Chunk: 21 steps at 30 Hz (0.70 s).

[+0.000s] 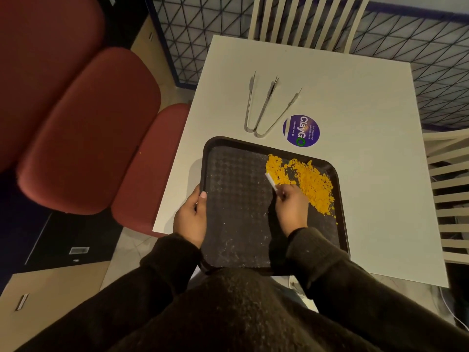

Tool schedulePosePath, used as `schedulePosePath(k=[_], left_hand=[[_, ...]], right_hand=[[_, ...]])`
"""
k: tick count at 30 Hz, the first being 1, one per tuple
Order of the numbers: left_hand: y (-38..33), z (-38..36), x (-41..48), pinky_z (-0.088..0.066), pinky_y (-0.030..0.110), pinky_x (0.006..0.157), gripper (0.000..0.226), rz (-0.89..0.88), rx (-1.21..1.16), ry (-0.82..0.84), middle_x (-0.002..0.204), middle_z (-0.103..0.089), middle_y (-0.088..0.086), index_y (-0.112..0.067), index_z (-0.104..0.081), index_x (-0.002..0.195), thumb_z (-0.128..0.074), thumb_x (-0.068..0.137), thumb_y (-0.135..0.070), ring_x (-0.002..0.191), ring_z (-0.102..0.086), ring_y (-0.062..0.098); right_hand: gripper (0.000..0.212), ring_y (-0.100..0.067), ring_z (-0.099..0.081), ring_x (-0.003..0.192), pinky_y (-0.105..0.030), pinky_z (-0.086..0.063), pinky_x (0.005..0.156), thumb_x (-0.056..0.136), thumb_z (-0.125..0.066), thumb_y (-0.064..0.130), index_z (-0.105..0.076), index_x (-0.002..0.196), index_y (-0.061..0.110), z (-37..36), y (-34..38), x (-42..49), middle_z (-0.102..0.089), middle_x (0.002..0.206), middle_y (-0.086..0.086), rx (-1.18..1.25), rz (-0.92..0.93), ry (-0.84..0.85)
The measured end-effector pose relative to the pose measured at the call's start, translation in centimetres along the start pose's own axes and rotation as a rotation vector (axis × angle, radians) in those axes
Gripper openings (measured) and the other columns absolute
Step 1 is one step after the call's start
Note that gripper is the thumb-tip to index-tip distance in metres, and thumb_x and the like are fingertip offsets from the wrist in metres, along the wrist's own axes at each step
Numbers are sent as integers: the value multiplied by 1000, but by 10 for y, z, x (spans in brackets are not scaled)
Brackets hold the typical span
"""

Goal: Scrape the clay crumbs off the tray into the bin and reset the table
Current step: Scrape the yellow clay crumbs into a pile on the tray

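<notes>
A dark textured tray (236, 189) lies on the near part of the white table (368, 138). Orange clay crumbs (312, 182) are heaped in its far right part, and pale dust specks cover the rest. My left hand (190, 217) grips the tray's left rim, thumb over the edge. My right hand (291, 208) is over the tray's middle and holds a thin white scraper (271, 181), whose tip touches the left edge of the crumb heap. No bin is in view.
Two metal tongs (264, 107) lie on the table beyond the tray, beside a round purple sticker (301, 130). Red cushioned seats (83, 128) stand left of the table. White slatted chairs stand at the far side (304, 21) and right side (449, 194).
</notes>
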<state>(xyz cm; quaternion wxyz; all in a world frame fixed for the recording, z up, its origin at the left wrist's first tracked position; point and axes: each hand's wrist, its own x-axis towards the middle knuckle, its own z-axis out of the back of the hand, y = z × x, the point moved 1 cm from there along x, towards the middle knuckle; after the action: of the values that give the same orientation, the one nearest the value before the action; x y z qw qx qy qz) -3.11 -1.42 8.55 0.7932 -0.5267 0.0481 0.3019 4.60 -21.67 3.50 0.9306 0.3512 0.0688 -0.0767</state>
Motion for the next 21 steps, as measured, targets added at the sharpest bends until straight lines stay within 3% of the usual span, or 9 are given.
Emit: schedulePosePath(k=[4,8,13,17,21], left_hand=[[2,0,0,-38,23,91,41,13,11,-26,121,-59,-3,-25,-45,135,-33,98,-36,107,-51,10],[5,2,3,-37,25,92,41,29,9,-38,127,-59,1,-24,-45,135,-33,97,-36,118,-53,21],[6,2,3,-37,24,93,40,34,-10,-48,127,-59,1,-23,-46,134,-35,97,-35,115,-53,17],[6,2,1,-38,24,91,40,43,-6,-37,123,-60,1,-24,-47,134,-34,97,-35,103,-50,9],[5,2,0,-36,22,90,41,47,1,-39,124,-59,2,-22,-46,135,-34,98,-34,103,-48,8]], right_hand=[[23,-26,-62,97,-38,-49,91,89,-53,5,-66,107,11,5,-6,6,-67,109,-11,27,-73,5],[17,-22,-61,91,-45,-47,90,87,-57,8,-67,96,17,4,-11,-22,-67,96,-3,3,67,53],[16,-22,-58,85,-47,-44,81,88,-55,7,-65,87,19,3,-36,-51,-64,88,-1,-53,137,93],[16,-27,-56,88,-44,-40,81,89,-55,10,-70,90,16,9,-44,-36,-68,88,-5,-104,108,17],[20,-32,-47,95,-41,-31,81,92,-52,12,-71,98,12,14,-40,-6,-70,94,-9,-219,57,-31]])
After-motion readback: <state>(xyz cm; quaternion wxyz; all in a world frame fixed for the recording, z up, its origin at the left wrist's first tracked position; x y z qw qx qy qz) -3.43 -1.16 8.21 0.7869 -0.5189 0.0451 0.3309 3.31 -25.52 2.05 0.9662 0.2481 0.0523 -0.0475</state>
